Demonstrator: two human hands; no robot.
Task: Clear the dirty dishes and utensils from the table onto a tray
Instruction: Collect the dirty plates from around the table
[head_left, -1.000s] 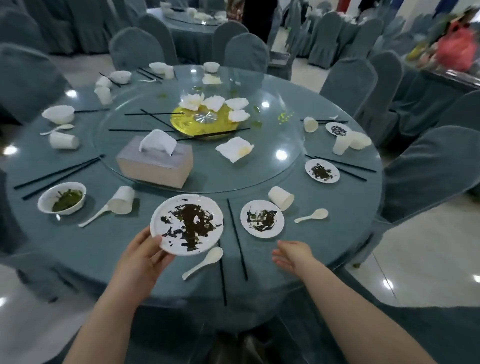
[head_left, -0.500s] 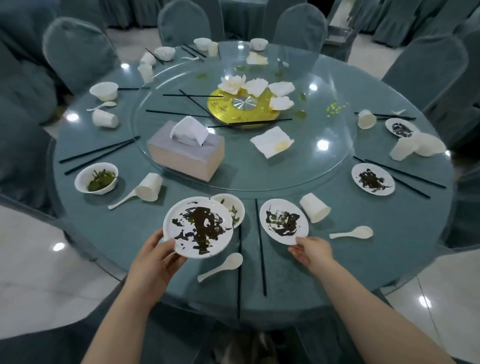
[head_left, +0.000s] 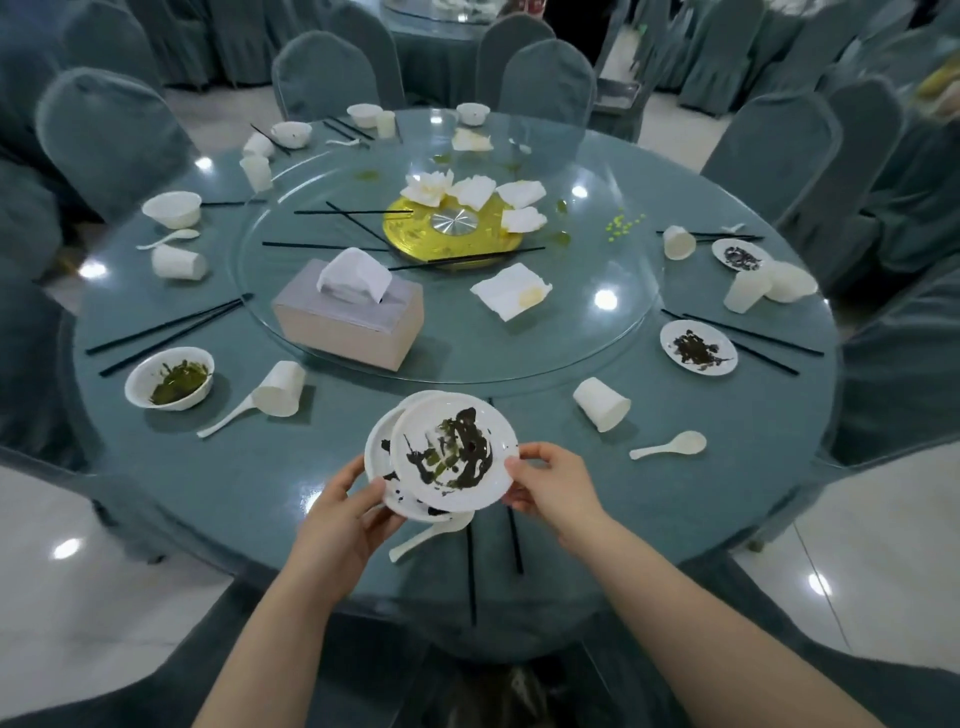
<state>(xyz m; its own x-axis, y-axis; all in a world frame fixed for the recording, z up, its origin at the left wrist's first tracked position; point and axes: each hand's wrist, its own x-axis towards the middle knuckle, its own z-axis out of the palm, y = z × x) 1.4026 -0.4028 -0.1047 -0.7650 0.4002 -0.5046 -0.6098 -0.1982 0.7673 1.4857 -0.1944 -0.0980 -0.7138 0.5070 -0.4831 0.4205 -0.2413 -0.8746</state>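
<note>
At the far left of the round desk (head_left: 156, 483), draped in a blue-grey cloth, a white bowl (head_left: 170, 378) smeared with green remains is seen, with a pair of black chopsticks (head_left: 166, 332) lying beyond it. Just to its right a paper cup (head_left: 280, 388) is tipped on its side, and a white spoon (head_left: 226, 417) lies against it. Further in, a tissue box (head_left: 349, 317) is set on the glass turntable (head_left: 363, 374), a tissue pulled up from its slot.

Near the front edge, in the middle, a larger stained plate (head_left: 387, 462) is gripped at its left rim by the left hand (head_left: 340, 525), thumb on top and fingers curled beneath. A smaller stained plate (head_left: 453, 453), marked with dark sauce, is laid over it and pinched at its right rim by the right hand (head_left: 556, 486) between thumb and fingers. Both plates are held above the desk. Under them a second spoon (head_left: 428, 535) and two black chopsticks (head_left: 493, 551) are left on the cloth.

To the right, another toppled cup (head_left: 601, 404) and a third spoon (head_left: 670, 446) are seen, well apart from the hands. Beyond these, a small dirty plate (head_left: 697, 346) is placed beside more chopsticks (head_left: 753, 338), and at the far right edge a further stained plate (head_left: 740, 254) and overturned cups (head_left: 763, 291) are gathered.
</note>
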